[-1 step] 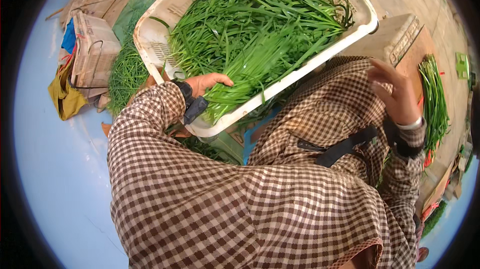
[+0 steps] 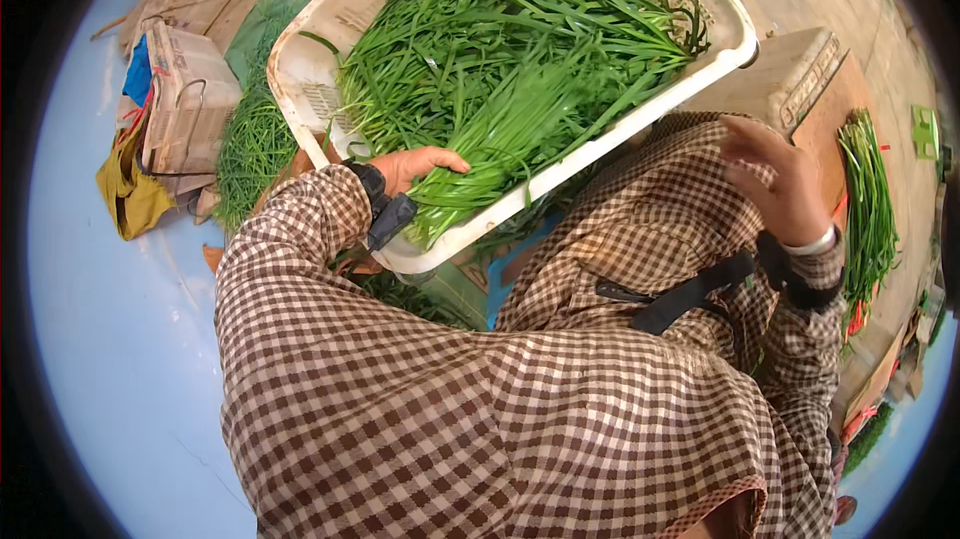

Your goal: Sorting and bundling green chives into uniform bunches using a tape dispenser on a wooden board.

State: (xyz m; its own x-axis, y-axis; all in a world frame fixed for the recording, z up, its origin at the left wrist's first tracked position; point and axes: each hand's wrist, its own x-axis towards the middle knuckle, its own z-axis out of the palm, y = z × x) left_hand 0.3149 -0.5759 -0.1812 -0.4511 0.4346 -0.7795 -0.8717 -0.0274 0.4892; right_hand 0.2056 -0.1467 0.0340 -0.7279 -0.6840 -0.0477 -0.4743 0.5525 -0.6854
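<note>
At the near left corner of a white plastic crate [image 2: 430, 261], my left hand [image 2: 412, 169] grips a bunch of Chinese chives [image 2: 505, 131] near its stem ends, thumb on top. The leaves of the bunch fan out to the upper right over a heap of loose chives [image 2: 480, 14] that fills the crate. My right hand [image 2: 785, 184] is raised on the right, clear of the crate, with its fingers apart and nothing in it. A light band circles that wrist. The fingers of my left hand are partly hidden under the bunch.
Right of my right hand, a tied bundle of chives [image 2: 868, 204] lies on a brown board [image 2: 850, 104]. A pale crate [image 2: 765, 84] stands behind my knee. More chives [image 2: 250, 154] lie left of the white crate, beside a dirty pale basket [image 2: 195, 104] and a yellow cloth [image 2: 128, 189].
My right hand has shifted slightly to the left. My left hand, still on the bunch of chives, has barely moved.
</note>
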